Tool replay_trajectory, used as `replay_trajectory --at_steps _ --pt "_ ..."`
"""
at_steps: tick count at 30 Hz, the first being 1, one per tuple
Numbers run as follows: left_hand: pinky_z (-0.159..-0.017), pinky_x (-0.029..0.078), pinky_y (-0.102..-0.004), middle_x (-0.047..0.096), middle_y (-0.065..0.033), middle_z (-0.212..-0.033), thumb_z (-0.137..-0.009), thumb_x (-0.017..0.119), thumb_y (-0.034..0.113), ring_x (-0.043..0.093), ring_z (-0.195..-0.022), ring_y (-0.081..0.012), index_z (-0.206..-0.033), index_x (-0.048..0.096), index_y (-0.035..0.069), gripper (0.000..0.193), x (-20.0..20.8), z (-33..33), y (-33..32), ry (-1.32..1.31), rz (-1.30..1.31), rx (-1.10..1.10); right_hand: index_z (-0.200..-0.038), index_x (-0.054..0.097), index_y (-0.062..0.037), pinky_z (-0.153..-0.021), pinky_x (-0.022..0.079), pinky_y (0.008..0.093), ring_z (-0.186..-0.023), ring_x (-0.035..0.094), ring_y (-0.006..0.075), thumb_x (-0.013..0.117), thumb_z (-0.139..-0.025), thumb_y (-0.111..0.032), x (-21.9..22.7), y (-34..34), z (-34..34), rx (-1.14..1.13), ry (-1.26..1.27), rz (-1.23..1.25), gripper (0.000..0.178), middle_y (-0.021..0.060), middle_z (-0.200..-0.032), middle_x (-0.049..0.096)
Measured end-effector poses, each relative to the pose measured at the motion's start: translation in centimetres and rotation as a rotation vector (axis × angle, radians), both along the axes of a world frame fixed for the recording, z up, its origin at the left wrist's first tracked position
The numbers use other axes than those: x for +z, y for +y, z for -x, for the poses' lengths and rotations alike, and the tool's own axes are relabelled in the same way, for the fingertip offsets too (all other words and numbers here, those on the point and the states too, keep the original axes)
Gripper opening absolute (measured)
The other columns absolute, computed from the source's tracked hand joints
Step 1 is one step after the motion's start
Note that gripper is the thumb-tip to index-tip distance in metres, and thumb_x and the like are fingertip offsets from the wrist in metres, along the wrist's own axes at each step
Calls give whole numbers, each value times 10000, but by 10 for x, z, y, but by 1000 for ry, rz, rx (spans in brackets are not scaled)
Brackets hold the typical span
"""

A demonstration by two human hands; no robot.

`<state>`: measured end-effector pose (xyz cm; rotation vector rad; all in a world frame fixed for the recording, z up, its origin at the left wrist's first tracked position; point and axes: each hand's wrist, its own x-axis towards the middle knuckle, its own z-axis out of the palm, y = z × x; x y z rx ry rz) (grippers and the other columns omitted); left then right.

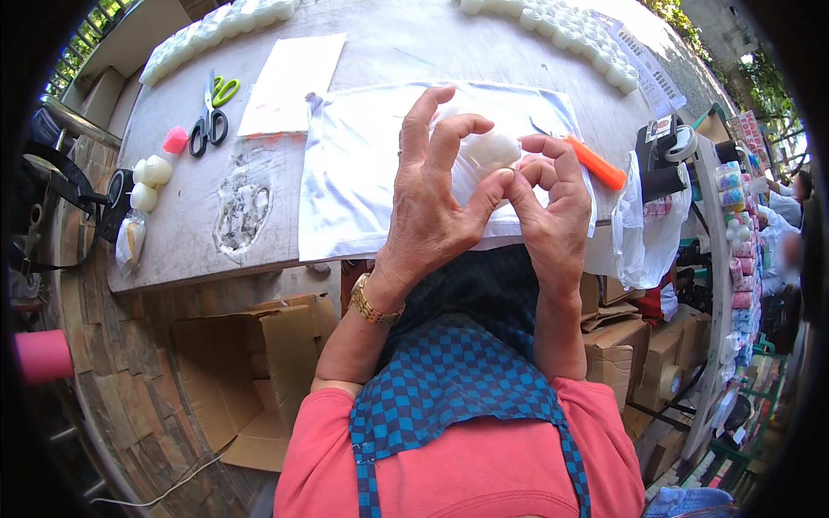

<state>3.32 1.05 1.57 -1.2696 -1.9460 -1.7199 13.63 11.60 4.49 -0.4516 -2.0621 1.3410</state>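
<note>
In front of my chest, above a white cloth (345,216) spread on the table, I hold a small white rounded piece (496,150) that looks smooth and slightly translucent. My left hand (436,186) supports it from the left, thumb at its lower edge and other fingers raised and curled around its far side. My right hand (554,211) pinches at its lower right, thumb and index finger meeting next to the left thumb. What exactly lies in that pinch is too small to make out. An orange utility knife (596,161) with its blade out rests just beyond the right hand.
To the left lie black-handled scissors (207,125), green-handled scissors (226,90), a pink piece (176,139) and white round pieces (154,171). Rows of white pieces (216,30) line the far edge. A plastic bag (639,237) hangs at right; an open cardboard box (250,371) stands below.
</note>
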Motion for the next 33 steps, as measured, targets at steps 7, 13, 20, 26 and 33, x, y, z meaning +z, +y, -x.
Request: replay_trajectory --at_steps 7,13,20,26,33 --pt "-1037 476 -463 373 -196 -1478 -761 815 182 444 -1335 -374 -1308 507 142 629 -1 -7 7 10 -14 37 -1051 537 -38 -567 448 220 -599 586 68 750 -891 -184 -6 -2 -7 -111 -117 108 304 14 -623 604" --pt "-1027 480 -495 340 -207 -1495 -740 822 167 433 -1345 -387 -1308 513 153 646 -4 4 5 -46 -54 -112 -1044 484 -67 -547 429 199 -621 561 54 750 -897 -227 -19 7 -7 46 -71 283 343 11 -678 599" --pt "-1012 445 -503 401 -174 -1410 -742 818 180 491 -1209 -350 -1242 593 133 550 5 -3 -13 162 113 130 -1064 478 -45 -725 521 278 -781 630 118 686 -864 -34 -40 -6 -9 175 -18 357 290 75 -817 632" --pt "-961 476 -434 501 -158 -1292 -689 873 190 531 -1132 -336 -1252 598 84 635 18 -9 -16 119 256 259 -1045 546 -19 -815 522 299 -875 637 145 673 -875 -40 -44 -22 -13 309 -14 343 213 60 -894 624" --pt "-1069 461 -436 515 -148 -1355 -793 798 56 492 -1306 -286 -1295 588 79 545 9 12 -22 -315 -4 -324 -1219 542 -24 -849 522 296 -1006 608 169 754 -825 -93 -33 15 -15 141 134 227 452 85 -1096 600"
